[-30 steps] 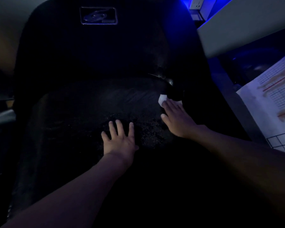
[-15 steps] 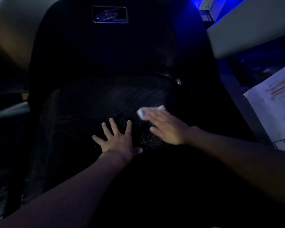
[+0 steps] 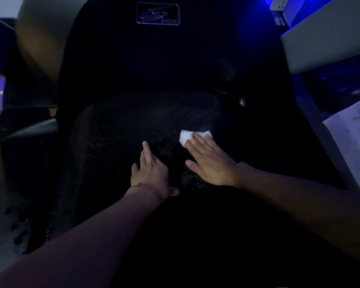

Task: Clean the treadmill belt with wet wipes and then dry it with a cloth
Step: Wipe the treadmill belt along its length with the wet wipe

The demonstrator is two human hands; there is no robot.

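Obscuring: dim light; belt (image 3: 112,152) barely legible (wet wipe (image 3: 185,137) half covered)
Right grip (image 3: 211,163): flat, pressing wet wipe
Left grip (image 3: 150,169): extended flat on belt
Nearby: papers (image 3: 351,146)

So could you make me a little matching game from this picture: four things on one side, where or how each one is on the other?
1 left hand
2 right hand
3 white wipe
4 printed sheet

a at the right edge of the view
b under straight fingers
c resting on the dark belt, holding nothing
d pressing the wipe down

Pairs: 1-c, 2-d, 3-b, 4-a
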